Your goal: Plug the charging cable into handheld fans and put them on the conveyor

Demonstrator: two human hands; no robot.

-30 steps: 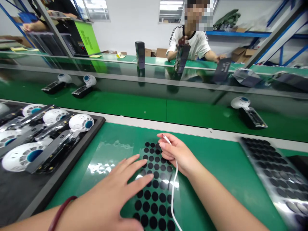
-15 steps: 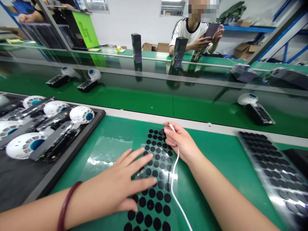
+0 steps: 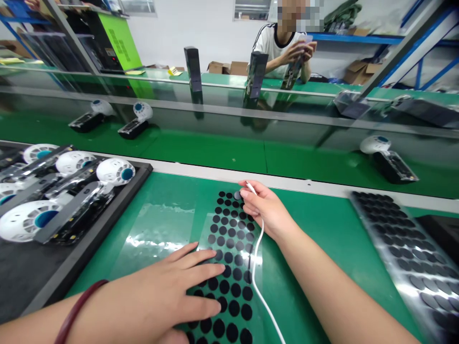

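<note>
A clear sheet of black round stickers [image 3: 229, 232] lies on the green work surface. My left hand [image 3: 193, 282] is spread palm down on its lower left part, fingers apart and holding nothing. At the sheet's top right corner, my right hand [image 3: 263, 205] is closed around the plug end of a white cable [image 3: 255, 267], whose tip sticks out past the fingers. The cable runs down over the sheet's right edge. Beside my right fingertips, a greyish-looking round sticker [image 3: 237, 195] catches the light; I cannot tell whether it is lifted.
At left, a dark foam-edged tray [image 3: 141, 179] holds several white-headed devices [image 3: 115, 171]. Another sticker sheet [image 3: 398, 239] lies to the right. Beyond the metal edge, a green conveyor belt [image 3: 215, 150] carries several more devices. A co-worker [image 3: 272, 43] sits across, near upright dark boxes [image 3: 256, 74].
My left hand has moved down and left over the sheet. My right hand keeps the cable at the same corner. Belt devices have shifted right. The co-worker no longer holds up the dark box.
</note>
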